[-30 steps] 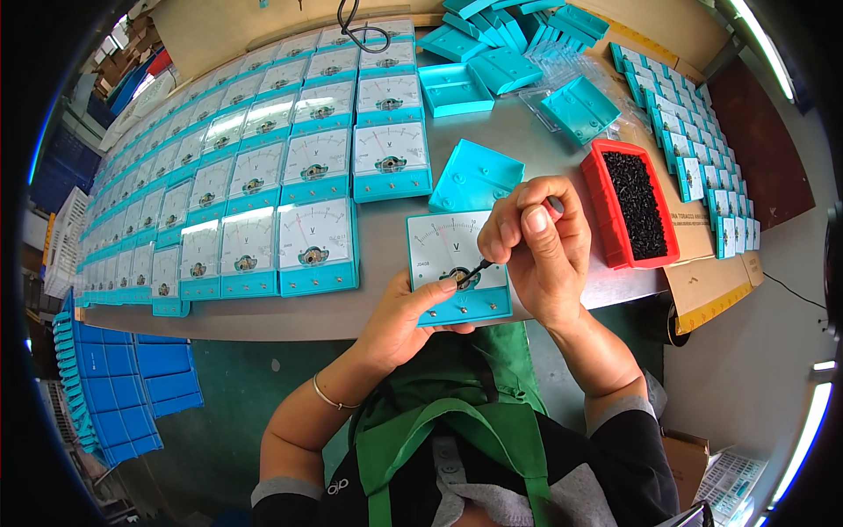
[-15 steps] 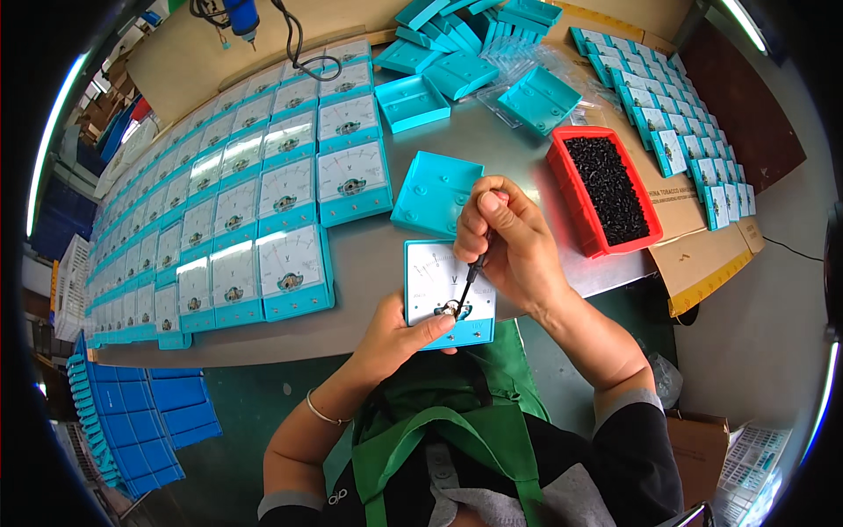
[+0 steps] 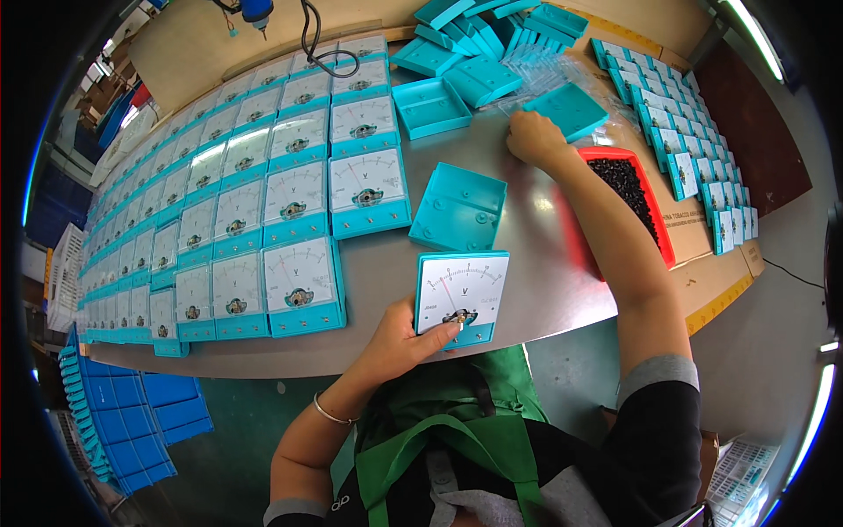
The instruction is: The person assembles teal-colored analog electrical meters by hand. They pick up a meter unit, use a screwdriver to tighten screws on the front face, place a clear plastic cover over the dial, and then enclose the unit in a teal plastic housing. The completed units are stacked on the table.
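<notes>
My left hand grips the lower left of a panel voltmeter with a white dial face and teal case. Its thumb rests near the coil movement at the bottom of the dial. My right hand is stretched out over the table, at the near left edge of a teal case cover. Its fingers are curled under; what they hold, if anything, is hidden, and I see no screwdriver. Another teal case cover lies open side up just beyond the voltmeter.
Rows of voltmeters fill the table's left side. A red bin of small black parts sits under my right forearm. Teal covers and clear plastic are piled at the back. More meters stand on cardboard at right. A blue tool hangs above.
My right hand has left the voltmeter's dial and moved far and right, to the teal cover. The screwdriver it held has gone from sight. My left hand still grips the voltmeter.
</notes>
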Motion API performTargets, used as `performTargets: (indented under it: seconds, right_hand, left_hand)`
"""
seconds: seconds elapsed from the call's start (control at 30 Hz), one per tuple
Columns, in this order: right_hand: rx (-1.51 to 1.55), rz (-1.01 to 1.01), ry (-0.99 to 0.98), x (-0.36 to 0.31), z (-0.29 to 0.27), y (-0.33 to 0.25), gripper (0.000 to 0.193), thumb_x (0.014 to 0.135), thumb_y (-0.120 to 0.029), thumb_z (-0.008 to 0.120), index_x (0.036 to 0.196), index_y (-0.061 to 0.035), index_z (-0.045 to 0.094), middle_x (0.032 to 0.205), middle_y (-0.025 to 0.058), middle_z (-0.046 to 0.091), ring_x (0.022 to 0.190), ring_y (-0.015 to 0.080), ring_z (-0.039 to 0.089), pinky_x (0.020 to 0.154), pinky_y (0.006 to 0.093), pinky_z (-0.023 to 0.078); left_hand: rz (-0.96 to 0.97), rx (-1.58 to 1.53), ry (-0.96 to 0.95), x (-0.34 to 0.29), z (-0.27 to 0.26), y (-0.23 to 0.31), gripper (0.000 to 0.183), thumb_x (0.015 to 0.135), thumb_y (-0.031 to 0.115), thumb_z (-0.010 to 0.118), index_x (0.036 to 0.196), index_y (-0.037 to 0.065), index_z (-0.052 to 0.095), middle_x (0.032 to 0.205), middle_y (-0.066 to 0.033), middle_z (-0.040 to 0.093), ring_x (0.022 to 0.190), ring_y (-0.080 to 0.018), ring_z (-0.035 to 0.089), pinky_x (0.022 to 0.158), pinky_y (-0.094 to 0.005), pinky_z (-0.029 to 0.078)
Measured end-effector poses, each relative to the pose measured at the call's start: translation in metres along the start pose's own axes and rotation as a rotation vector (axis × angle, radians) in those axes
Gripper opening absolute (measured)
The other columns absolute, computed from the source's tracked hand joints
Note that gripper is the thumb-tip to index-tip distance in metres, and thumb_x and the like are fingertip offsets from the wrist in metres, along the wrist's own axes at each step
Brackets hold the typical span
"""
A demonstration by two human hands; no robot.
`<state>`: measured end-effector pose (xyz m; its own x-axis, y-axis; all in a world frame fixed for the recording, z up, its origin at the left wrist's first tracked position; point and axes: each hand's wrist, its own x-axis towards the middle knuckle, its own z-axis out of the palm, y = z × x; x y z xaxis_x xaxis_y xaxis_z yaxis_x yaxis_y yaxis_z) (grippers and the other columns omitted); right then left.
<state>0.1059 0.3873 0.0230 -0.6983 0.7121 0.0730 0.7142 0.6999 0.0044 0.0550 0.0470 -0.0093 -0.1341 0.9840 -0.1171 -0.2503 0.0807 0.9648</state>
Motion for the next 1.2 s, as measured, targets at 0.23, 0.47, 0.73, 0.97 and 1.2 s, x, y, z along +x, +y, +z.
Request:
performTargets:
  seconds: [0.23,0.47,0.73,0.97,1.2]
  right_hand:
    - [-0.044,0.056,0.124,0.008,0.014,-0.002,0.019,0.082,-0.007,0.055,0.096,0.0008,0.065,0.103,0.0185,0.066,0.092,0.0326,0.067,0.077,0.0405,0.055]
    - [0.904,-0.138,0.085,-0.083,-0.069,-0.007,0.016,0.083,-0.012,0.063,0.092,0.0025,0.064,0.072,0.0076,0.063,0.058,0.0135,0.063,0.051,0.0255,0.044]
    - [1.317,0.262,-0.429,-0.244,-0.041,0.005,0.02,0.092,-0.016,0.057,0.088,0.0038,0.061,0.077,0.0109,0.067,0.065,0.0158,0.069,0.04,0.0211,0.039]
    - [0.486,0.06,0.393,-0.224,-0.068,0.063,0.009,0.08,-0.003,0.063,0.089,-0.0014,0.066,0.072,0.0119,0.066,0.059,0.0217,0.062,0.057,0.0337,0.048]
    - [0.196,0.122,0.011,-0.19,-0.042,0.105,0.012,0.077,-0.011,0.067,0.087,-0.004,0.068,0.083,0.0133,0.067,0.084,0.0307,0.063,0.074,0.0416,0.049]
  left_hand:
    - [-0.014,-0.021,-0.013,0.001,0.003,0.006,0.04,0.087,0.013,0.065,0.119,-0.006,0.051,0.106,-0.0123,0.063,0.09,-0.0149,0.061,0.075,-0.0296,0.053]
    - [0.098,0.104,-0.035,-0.005,-0.001,-0.001,0.034,0.086,0.011,0.065,0.114,-0.005,0.055,0.102,-0.0109,0.064,0.087,-0.0146,0.062,0.076,-0.0304,0.052]
    - [0.286,0.597,-0.358,-0.029,0.027,0.0,0.03,0.08,0.009,0.065,0.109,0.003,0.061,0.119,-0.0112,0.057,0.094,-0.0303,0.063,0.079,-0.0357,0.053]
    - [0.417,0.837,-0.405,-0.005,0.058,0.001,0.039,0.08,0.006,0.063,0.118,0.006,0.057,0.149,-0.019,0.025,0.098,-0.0375,0.062,0.079,-0.0399,0.054]
    - [0.165,0.874,-0.355,0.0,0.069,0.002,0.038,0.08,0.003,0.064,0.118,0.003,0.059,0.153,-0.0239,0.013,0.132,-0.041,0.037,0.099,-0.0433,0.043]
